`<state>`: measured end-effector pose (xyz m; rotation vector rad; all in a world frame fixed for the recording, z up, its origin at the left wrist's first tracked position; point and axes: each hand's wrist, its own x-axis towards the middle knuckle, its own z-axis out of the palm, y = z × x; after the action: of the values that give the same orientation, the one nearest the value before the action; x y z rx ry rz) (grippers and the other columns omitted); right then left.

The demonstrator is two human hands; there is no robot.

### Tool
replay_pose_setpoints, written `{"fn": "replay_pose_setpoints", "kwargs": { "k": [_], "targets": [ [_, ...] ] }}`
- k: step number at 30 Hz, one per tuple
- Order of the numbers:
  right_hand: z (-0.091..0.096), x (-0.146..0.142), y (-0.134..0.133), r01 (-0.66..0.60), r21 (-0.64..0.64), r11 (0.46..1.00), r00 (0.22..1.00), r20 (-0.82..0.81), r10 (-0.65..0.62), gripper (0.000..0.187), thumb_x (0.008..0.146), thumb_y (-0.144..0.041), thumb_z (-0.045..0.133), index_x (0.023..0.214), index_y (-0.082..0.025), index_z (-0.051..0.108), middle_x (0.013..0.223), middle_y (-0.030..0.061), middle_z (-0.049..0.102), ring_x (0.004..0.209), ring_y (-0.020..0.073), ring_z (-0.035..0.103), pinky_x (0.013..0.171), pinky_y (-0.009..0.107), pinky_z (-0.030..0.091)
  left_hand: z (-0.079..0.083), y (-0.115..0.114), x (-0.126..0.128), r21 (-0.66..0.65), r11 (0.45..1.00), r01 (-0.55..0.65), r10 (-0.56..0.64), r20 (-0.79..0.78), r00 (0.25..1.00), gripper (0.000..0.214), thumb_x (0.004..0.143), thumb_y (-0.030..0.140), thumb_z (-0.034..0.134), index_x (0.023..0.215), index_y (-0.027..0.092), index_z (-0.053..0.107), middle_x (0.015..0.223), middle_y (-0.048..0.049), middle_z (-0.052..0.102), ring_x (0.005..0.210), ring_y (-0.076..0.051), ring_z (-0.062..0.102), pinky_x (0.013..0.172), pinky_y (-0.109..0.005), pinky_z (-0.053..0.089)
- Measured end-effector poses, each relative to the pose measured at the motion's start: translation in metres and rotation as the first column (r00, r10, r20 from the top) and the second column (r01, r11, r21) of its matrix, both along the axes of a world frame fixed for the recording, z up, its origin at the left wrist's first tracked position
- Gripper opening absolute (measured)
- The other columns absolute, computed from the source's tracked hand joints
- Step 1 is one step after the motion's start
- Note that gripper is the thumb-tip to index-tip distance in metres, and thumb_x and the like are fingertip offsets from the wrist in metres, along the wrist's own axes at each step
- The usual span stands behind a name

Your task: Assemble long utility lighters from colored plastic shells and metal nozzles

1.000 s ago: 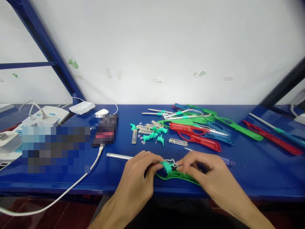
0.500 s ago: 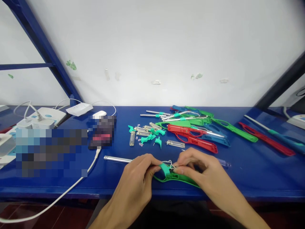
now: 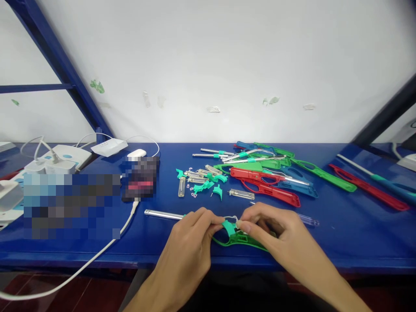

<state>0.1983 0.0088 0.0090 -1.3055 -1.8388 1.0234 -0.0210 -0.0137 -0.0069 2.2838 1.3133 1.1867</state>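
Note:
Near the front edge of the table lies a green lighter handle shell (image 3: 247, 242), its hollow side facing up. My left hand (image 3: 190, 242) is closed over its left part, fingertips pinching the edge of a teal trigger (image 3: 229, 228) seated in the shell. A silver lighter tube (image 3: 164, 214) sticks out to the left from behind that hand. A thin white wire (image 3: 231, 217) loops above the trigger. Thumb and forefinger of my right hand (image 3: 279, 232) pinch the wire at its right end, just over the shell. The right fingers hide the shell's right end.
Beyond my hands lie several clear fuel tanks (image 3: 242, 194), loose teal triggers (image 3: 217, 191), red shells (image 3: 276, 191), green shells (image 3: 321, 174) and metal tubes (image 3: 208, 155). A phone (image 3: 141, 180) with a white cable (image 3: 107, 249) and power strips (image 3: 69, 152) occupy the left side.
The right fingertips have risen slightly from inside the shell, baring more of it beside the trigger. My left hand keeps its grip; the view has shifted a little.

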Motion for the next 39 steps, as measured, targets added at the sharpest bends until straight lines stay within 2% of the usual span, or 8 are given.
{"fn": "replay_pose_setpoints", "kwargs": {
  "k": [5, 9, 14, 20, 29, 35, 39],
  "targets": [
    [-0.0005, 0.0005, 0.0018, -0.009, 0.011, 1.000, 1.000, -0.001, 0.009, 0.030, 0.097, -0.056, 0.066, 0.091, -0.029, 0.074, 0.079, -0.0009, 0.071, 0.072, 0.0193, 0.059, 0.064, 0.033, 0.043, 0.0004, -0.0004, -0.0004, -0.025, 1.000, 0.003, -0.002, 0.046, 0.999, 0.022, 0.104, 0.005, 0.052, 0.103, 0.022, 0.065, 0.086, 0.0026, 0.069, 0.074, -0.013, 0.063, 0.069, -0.025, 0.046],
    [-0.0020, 0.0014, 0.0023, -0.003, 0.012, 1.000, 1.000, -0.013, 0.004, 0.027, 0.094, -0.056, 0.071, 0.092, -0.029, 0.072, 0.077, -0.0023, 0.066, 0.068, 0.0174, 0.055, 0.062, 0.032, 0.040, -0.0001, -0.0019, -0.0008, -0.046, 0.999, -0.007, 0.011, 0.091, 0.996, 0.022, 0.103, 0.005, 0.053, 0.103, 0.023, 0.065, 0.088, 0.0036, 0.070, 0.075, -0.012, 0.065, 0.069, -0.022, 0.047],
    [-0.0029, -0.0013, 0.0021, 0.015, 0.041, 0.999, 1.000, 0.002, -0.015, 0.028, 0.092, -0.055, 0.073, 0.087, -0.028, 0.073, 0.078, -0.0019, 0.066, 0.068, 0.0170, 0.054, 0.061, 0.032, 0.039, -0.0045, -0.0022, -0.0010, -0.020, 1.000, -0.017, 0.018, 0.053, 0.998, 0.018, 0.104, 0.008, 0.054, 0.103, 0.023, 0.063, 0.086, 0.0040, 0.069, 0.072, -0.013, 0.064, 0.066, -0.024, 0.046],
    [-0.0004, -0.0021, 0.0018, -0.025, 0.092, 0.995, 0.999, 0.047, 0.021, 0.027, 0.100, -0.048, 0.064, 0.085, -0.027, 0.073, 0.084, 0.0000, 0.072, 0.073, 0.0183, 0.060, 0.062, 0.031, 0.041, -0.0063, -0.0015, -0.0010, 0.045, 0.999, 0.001, 0.000, -0.008, 1.000, 0.017, 0.104, 0.008, 0.055, 0.103, 0.024, 0.061, 0.088, 0.0039, 0.069, 0.073, -0.015, 0.062, 0.069, -0.026, 0.047],
    [0.0017, -0.0016, -0.0010, -0.031, 0.093, 0.995, 0.997, 0.076, 0.024, 0.031, 0.104, -0.046, 0.057, 0.085, -0.027, 0.070, 0.079, -0.0019, 0.068, 0.070, 0.0162, 0.057, 0.061, 0.031, 0.039, -0.0059, -0.0013, 0.0003, 0.081, 0.997, -0.003, 0.004, -0.020, 1.000, 0.017, 0.104, 0.006, 0.055, 0.102, 0.023, 0.060, 0.087, 0.0033, 0.068, 0.073, -0.015, 0.063, 0.068, -0.026, 0.047],
    [0.0027, -0.0036, -0.0013, -0.022, 0.102, 0.995, 0.996, 0.087, 0.013, 0.026, 0.101, -0.048, 0.062, 0.086, -0.028, 0.070, 0.079, -0.0036, 0.067, 0.072, 0.0153, 0.058, 0.063, 0.030, 0.041, -0.0039, -0.0018, 0.0008, 0.099, 0.994, 0.038, -0.037, -0.008, 0.999, 0.019, 0.104, 0.004, 0.053, 0.103, 0.022, 0.059, 0.089, 0.0031, 0.069, 0.074, -0.014, 0.065, 0.071, -0.026, 0.049],
    [0.0017, -0.0037, -0.0007, -0.022, 0.097, 0.995, 0.996, 0.092, 0.013, 0.025, 0.101, -0.045, 0.061, 0.085, -0.027, 0.069, 0.075, -0.0036, 0.063, 0.068, 0.0152, 0.054, 0.061, 0.030, 0.039, -0.0038, -0.0022, 0.0009, 0.122, 0.992, 0.043, -0.041, -0.022, 0.999, 0.021, 0.103, 0.003, 0.053, 0.101, 0.022, 0.059, 0.090, 0.0026, 0.070, 0.076, -0.014, 0.066, 0.072, -0.026, 0.050]
  ]
}}
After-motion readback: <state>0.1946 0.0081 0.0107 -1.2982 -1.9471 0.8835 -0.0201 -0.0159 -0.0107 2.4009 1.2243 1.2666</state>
